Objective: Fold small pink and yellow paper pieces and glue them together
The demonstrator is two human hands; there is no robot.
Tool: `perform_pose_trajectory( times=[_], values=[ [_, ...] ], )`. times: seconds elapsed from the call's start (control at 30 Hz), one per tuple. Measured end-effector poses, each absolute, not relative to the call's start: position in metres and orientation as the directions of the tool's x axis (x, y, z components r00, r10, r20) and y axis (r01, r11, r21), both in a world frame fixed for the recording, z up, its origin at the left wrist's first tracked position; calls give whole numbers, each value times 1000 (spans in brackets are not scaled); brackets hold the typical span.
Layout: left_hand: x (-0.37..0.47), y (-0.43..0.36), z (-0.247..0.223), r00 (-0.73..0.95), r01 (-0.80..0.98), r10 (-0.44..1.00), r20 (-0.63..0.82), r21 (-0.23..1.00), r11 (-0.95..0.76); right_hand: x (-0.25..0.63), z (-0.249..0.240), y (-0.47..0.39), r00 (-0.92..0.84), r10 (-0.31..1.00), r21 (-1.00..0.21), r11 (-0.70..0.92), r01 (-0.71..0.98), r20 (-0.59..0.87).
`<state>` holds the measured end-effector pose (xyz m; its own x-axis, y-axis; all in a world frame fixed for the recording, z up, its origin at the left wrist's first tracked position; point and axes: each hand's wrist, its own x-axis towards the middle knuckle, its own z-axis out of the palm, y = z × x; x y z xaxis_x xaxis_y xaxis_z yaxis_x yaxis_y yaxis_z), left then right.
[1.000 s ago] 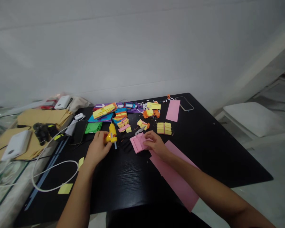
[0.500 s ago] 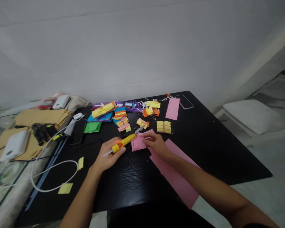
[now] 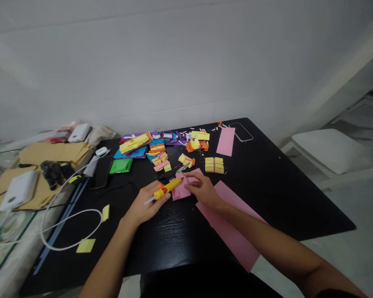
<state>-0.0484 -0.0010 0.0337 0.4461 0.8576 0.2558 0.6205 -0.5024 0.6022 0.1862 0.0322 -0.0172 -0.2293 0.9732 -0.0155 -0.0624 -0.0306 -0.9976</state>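
A yellow glue gun (image 3: 168, 188) with a pale glue stick poking from its back end is held in my left hand (image 3: 146, 203), whose fingers are wrapped round it. Its nozzle points right, over a small folded pink paper (image 3: 179, 193) on the table. My right hand (image 3: 205, 191) pinches that paper at its right side, thumb and fingers together. Just beyond the nozzle lie scissors (image 3: 182, 168). Larger pink sheets (image 3: 236, 242) are under my right forearm.
Behind my hands lie yellow paper bundles (image 3: 214, 165), orange and yellow pieces, green packets (image 3: 121, 165) and paper scraps. A phone (image 3: 102, 171), a white cable (image 3: 101, 215) and brown envelopes (image 3: 52, 153) are on the left. A phone-shaped case (image 3: 241, 133) rests at the back right.
My left hand has brought the glue gun rightward, so its nozzle is now over the folded pink paper near my right fingers. My right hand has barely moved.
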Motion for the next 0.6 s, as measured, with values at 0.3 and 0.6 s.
perform_pose_trajectory(
  times=[0.3,0.6],
  values=[
    [-50,1,30,426,639,869,253,596,-487,186,-16,31,-232,973,-997,-5,-74,12],
    [-49,0,31,444,625,860,253,600,-499,186,-19,32,-208,978,-996,-5,-91,14]
  ],
)
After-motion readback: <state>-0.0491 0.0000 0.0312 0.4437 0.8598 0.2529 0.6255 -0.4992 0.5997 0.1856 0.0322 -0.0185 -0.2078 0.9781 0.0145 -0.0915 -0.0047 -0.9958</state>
